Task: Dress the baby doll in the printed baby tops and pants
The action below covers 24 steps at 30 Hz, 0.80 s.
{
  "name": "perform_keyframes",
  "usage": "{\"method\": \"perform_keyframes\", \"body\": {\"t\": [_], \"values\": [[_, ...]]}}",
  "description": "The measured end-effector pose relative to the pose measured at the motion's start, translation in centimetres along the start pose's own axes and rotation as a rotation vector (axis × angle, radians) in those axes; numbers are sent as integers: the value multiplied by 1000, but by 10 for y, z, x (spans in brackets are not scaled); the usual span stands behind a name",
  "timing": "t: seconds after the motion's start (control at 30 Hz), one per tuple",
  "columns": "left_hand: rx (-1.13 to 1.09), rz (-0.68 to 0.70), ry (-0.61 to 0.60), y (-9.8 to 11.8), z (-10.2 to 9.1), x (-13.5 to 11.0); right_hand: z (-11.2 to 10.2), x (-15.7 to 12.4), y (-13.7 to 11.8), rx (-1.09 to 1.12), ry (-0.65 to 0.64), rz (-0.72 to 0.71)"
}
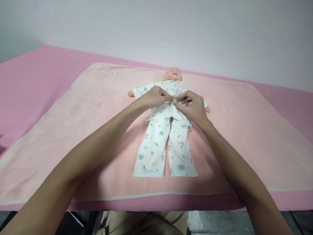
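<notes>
A baby doll (173,74) lies on its back, head toward the wall, wearing a white printed pajama shirt (158,112) and matching pajama pants (156,147). At the middle of the shirt front, my left hand (157,97) pinches the fabric near the placket. My right hand (190,102) meets it there, thumb and fingers closed on the shirt's edge beside a small button (175,100). The fingertips of both hands almost touch. They cover part of the doll's chest, and I cannot tell whether the button is through its hole.
Under the doll a peach blanket (85,130) is spread over a pink tabletop (31,75). A pale wall (156,32) rises behind the table. Below the front edge, tan trousers (144,223) show.
</notes>
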<state>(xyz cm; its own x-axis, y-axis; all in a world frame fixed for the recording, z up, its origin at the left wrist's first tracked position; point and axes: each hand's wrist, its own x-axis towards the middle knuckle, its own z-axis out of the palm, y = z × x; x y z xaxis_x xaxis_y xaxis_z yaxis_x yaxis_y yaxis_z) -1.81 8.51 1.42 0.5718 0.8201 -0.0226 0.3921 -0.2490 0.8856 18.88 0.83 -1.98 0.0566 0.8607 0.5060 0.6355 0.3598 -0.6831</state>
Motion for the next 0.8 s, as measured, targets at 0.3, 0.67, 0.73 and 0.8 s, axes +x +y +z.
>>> {"method": "perform_keyframes", "body": {"t": [0.3,0.67,0.73,0.8], "values": [[18,96,9,-15,8,8,-6,8,13,164,-160,185],[21,191,37,-21,13,7,-3,10,20,197,-178,174],[50,178,47,-20,14,5,-3,9,19,189,-182,156],[76,165,65,-17,14,3,-6,9,19,169,-180,132]]}}
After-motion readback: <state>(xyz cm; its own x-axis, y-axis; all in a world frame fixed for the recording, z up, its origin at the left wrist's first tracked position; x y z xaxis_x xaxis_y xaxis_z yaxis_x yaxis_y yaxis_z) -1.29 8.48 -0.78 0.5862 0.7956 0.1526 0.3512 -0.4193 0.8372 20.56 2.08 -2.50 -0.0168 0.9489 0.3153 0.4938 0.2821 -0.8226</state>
